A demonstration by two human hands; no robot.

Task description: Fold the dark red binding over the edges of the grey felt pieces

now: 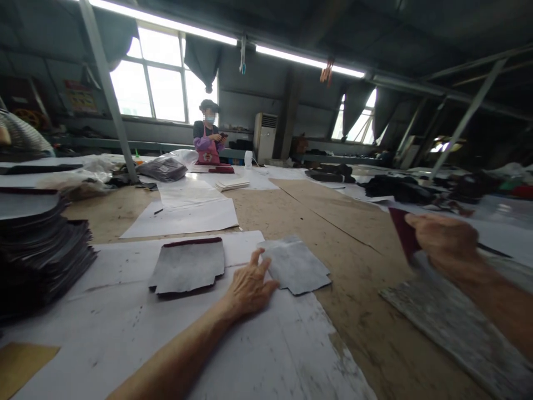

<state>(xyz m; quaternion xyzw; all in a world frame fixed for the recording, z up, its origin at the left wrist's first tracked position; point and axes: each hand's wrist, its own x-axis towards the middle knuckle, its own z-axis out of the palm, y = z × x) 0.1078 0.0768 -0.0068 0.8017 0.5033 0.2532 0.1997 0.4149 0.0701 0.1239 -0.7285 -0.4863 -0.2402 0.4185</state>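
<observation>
Left forearm (179, 350) over the bench (270, 214), left hand (251, 283) loosely spread at the plain grey piece (300, 264), right of that piece, right hand (443, 236) pinched shut on maroon piece (402, 230), left of it, maroon-edged piece (189, 266)

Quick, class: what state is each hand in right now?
Left hand: open, fingers spread at the left edge of the plain grey piece.
Right hand: closed, holding a maroon piece.

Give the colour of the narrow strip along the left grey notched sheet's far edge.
Dark maroon narrow strip, best seen in the head view.
</observation>
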